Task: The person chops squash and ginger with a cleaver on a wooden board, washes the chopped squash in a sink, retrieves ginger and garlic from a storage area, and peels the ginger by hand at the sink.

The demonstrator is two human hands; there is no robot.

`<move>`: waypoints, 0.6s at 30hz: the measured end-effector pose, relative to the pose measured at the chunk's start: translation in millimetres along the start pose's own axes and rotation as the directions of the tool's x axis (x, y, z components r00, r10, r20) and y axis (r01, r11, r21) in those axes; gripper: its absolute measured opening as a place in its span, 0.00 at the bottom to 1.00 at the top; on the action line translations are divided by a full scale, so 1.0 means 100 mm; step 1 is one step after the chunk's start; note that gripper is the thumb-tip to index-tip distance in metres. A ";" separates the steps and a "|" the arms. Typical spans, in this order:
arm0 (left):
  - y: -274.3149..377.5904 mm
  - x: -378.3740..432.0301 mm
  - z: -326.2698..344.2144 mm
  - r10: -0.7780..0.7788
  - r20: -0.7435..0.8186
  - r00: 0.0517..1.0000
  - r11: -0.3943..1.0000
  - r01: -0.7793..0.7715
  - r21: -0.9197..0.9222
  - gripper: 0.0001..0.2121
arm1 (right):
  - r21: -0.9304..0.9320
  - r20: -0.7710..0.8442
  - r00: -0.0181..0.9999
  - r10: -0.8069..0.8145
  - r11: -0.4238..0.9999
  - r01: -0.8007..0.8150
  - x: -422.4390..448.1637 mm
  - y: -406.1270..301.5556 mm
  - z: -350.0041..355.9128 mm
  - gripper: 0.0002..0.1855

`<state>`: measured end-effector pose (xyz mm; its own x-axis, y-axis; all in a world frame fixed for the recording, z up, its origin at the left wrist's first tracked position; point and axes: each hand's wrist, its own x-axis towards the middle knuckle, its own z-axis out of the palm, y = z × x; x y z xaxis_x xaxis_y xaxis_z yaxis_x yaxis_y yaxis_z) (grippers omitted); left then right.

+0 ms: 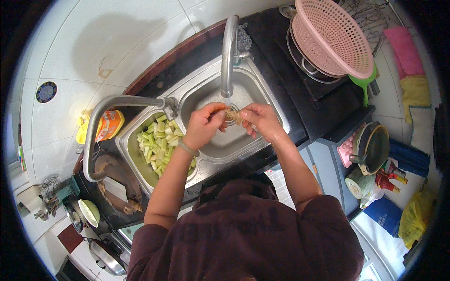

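My left hand [205,123], with a pale bangle [188,148] at its wrist, pinches one side of a small, ragged, light-brown food piece [232,115]. At the other side, the fingertips of my right hand [262,120] grip the same piece. Both hands are over the right steel sink basin [214,149], in front of its drain. A curved steel faucet [227,70] points down just above the piece, and water seems to run from it. Chopped pale-green vegetable chunks [162,138] fill much of the left basin [149,177], partly hidden behind my left forearm.
A second faucet [123,100] arches over the left counter. Below it, a cleaver [115,189] lies on a round wooden chopping board [107,165]. A yellow-and-orange bottle [109,124] stands by the wall. At right are a pink colander [334,38] and a pan [374,151].
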<state>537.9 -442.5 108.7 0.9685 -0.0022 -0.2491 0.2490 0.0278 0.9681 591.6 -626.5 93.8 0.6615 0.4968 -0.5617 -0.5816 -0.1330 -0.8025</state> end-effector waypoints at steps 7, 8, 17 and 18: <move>-0.06 0.00 -0.01 -0.060 0.016 0.998 0.990 0.057 0.130 0.08 | -0.064 0.003 1.000 -0.019 0.998 0.019 0.00 -0.02 0.03 0.11; -0.08 0.00 -0.02 -0.067 0.017 0.998 0.994 0.065 0.090 0.08 | -0.028 0.009 1.000 0.004 1.000 -0.004 0.00 -0.02 0.02 0.12; -0.05 0.00 -0.04 -0.079 0.036 0.996 0.989 0.074 0.130 0.08 | 0.137 0.079 0.993 0.084 0.986 -0.094 0.01 0.02 0.00 0.14; -0.07 0.01 -0.05 -0.111 0.038 0.993 0.991 0.108 0.073 0.08 | 0.151 0.091 0.993 0.079 0.984 -0.093 0.01 0.02 0.01 0.15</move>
<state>536.8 -437.7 101.6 0.9343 -0.0434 -0.3537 0.3519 -0.0452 0.9350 591.2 -625.6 91.8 0.5673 0.5609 -0.6030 -0.7050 -0.0477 -0.7076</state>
